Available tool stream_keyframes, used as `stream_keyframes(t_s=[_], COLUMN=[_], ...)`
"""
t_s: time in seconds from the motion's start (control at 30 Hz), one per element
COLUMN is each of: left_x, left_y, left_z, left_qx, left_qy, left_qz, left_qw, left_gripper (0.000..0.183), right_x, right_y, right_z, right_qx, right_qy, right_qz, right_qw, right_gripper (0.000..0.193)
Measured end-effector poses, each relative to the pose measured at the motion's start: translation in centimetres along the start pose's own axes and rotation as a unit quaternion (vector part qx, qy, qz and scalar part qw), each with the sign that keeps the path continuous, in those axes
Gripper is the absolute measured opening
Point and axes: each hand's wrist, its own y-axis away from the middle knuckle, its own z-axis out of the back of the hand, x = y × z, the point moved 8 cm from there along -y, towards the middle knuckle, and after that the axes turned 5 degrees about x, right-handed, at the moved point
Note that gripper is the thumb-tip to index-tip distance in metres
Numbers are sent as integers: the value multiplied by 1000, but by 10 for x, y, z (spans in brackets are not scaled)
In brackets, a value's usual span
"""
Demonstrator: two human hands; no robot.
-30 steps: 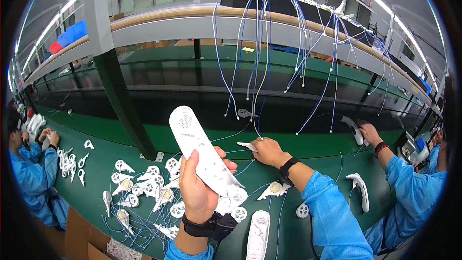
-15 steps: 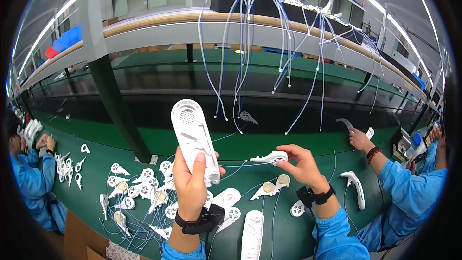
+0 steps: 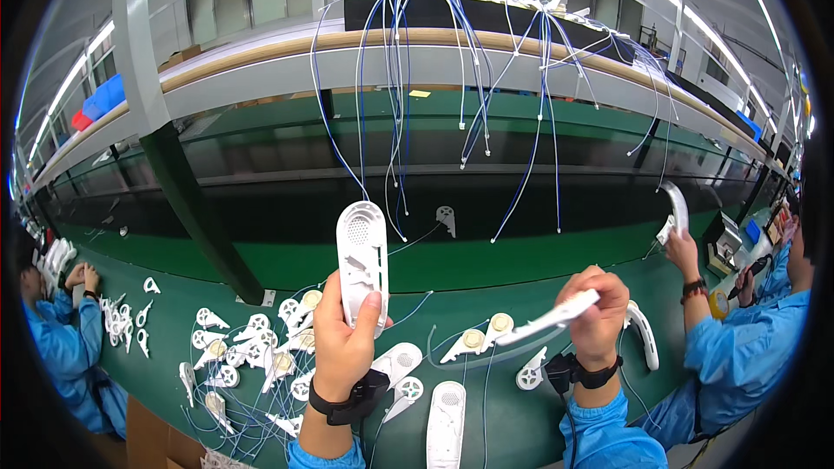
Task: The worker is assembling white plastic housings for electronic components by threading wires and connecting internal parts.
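Note:
My left hand (image 3: pixel 346 330) grips a long white plastic shell (image 3: pixel 363 234), upright, its hollow side with a perforated round end facing me. To the right, my right hand (image 3: pixel 601 308) pinches a white wedge-shaped plastic part (image 3: pixel 547 319), blurred by motion, and a thin cable (image 3: pixel 469 365) seems to loop from it toward the left. Beneath and between my hands lie two white parts with round discs (image 3: pixel 473 341) and another white shell (image 3: pixel 446 421). Left of my left wrist spreads a pile of white parts (image 3: pixel 261 349) tangled with blue and white cables.
Cables (image 3: pixel 543 113) dangle from the shelf (image 3: pixel 261 69) above the bench. A green post (image 3: pixel 200 208) rises at left. A curved white part (image 3: pixel 643 334) lies at right, where a co-worker's hand (image 3: pixel 684 252) lifts a similar piece. Another person (image 3: pixel 65 321) sits at far left.
My right hand has moved right and down, tilting its wedge-shaped part. The shell in my left hand has turned more upright. At right, the co-worker has raised a curved piece.

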Motion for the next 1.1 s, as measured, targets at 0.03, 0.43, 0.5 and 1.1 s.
stream_keyframes(t_s=[0.03,0.43,0.5,1.1], left_x=[2,3,2,-6], left_y=[0,11,13,14], left_z=[1,-42,-50,-62], left_qx=[7,211,246,271], left_qy=[0,-157,-188,-247], left_qz=[3,18,16,-35], left_qw=[1000,965,951,930], left_gripper=[24,50,53,35], right_x=[1,-21,-24,-28], right_y=[-1,-13,-15,-25], right_z=[-1,-61,-64,-64], right_qx=[6,145,139,117], right_qy=[-58,100,134,167], right_qz=[2,-128,-109,-74], right_qw=[998,976,975,976], right_gripper=[33,30,28,28])
